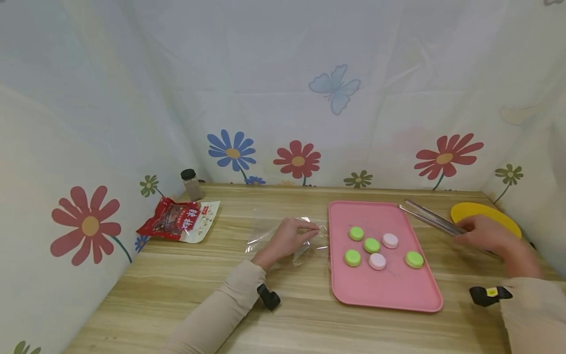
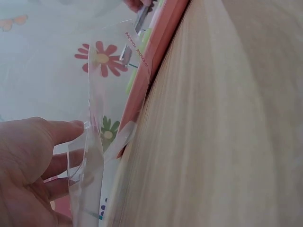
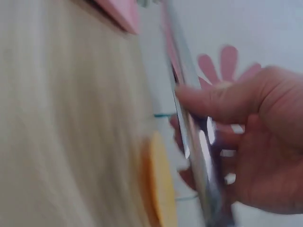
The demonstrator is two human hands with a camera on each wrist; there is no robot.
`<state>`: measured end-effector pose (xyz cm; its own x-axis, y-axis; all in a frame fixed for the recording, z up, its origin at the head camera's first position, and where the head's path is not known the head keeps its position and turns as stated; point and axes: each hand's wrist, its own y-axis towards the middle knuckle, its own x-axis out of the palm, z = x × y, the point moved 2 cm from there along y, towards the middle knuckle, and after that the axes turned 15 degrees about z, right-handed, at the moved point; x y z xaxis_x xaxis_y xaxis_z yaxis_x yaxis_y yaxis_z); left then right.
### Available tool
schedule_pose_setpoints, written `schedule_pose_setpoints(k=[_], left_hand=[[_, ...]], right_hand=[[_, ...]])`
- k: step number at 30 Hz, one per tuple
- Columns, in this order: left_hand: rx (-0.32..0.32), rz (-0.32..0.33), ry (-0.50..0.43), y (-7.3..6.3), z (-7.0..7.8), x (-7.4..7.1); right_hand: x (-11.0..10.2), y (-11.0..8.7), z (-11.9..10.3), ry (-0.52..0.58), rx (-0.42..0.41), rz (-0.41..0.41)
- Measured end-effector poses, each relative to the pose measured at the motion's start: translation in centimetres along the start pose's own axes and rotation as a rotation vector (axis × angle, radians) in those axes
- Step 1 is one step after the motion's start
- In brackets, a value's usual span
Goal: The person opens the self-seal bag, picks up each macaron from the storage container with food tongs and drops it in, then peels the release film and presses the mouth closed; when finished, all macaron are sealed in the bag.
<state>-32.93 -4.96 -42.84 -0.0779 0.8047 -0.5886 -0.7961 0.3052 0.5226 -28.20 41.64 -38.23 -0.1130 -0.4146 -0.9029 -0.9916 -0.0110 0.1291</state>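
My left hand (image 1: 289, 237) pinches the edge of a clear plastic bag (image 1: 261, 235) left of a pink tray (image 1: 376, 292). In the left wrist view, the bag (image 2: 113, 80) stands up from the fingers, with red print near its top edge. On the tray lie several green macarons (image 1: 372, 245) and two pink macarons (image 1: 378, 261). To the tray's right, my right hand (image 1: 491, 238) grips metal tongs (image 1: 429, 220), their tips apart and pointing toward the tray's far right corner. The right wrist view shows thumb and fingers on both arms of the tongs (image 3: 201, 151).
A yellow plate (image 1: 473, 210) lies behind my right hand. At the back left are a red and white food packet (image 1: 181, 221) and a small jar with a dark lid (image 1: 192, 185). A flowered curtain (image 1: 265, 98) closes off the table's back and sides.
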Motion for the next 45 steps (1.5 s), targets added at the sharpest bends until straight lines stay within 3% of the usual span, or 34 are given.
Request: schedule_pose_setpoints(k=[3,9,20,33,45], left_hand=[[0.014,0.003,0.004,0.0,0.1,0.0],[0.014,-0.005,0.027,0.0,0.2,-0.1],[-0.023,0.0,0.005,0.1,0.2,0.0],[-0.016,0.008,-0.03,0.0,0.1,0.0],[-0.029,-0.004,-0.032,0.0,-0.1,0.1]], right_hand=[[-0.7,-0.6,0.3,0.008,-0.116,0.042],[-1.4,-1.5,0.2,0.018,-0.257,0.023],[-1.6,-1.6,-1.4,-0.002,-0.198,-0.107],[-0.8,-1.3,-1.1,0.025,-0.201,-0.129],[0.1,-1.2,-0.3,0.074,-0.229,-0.093]])
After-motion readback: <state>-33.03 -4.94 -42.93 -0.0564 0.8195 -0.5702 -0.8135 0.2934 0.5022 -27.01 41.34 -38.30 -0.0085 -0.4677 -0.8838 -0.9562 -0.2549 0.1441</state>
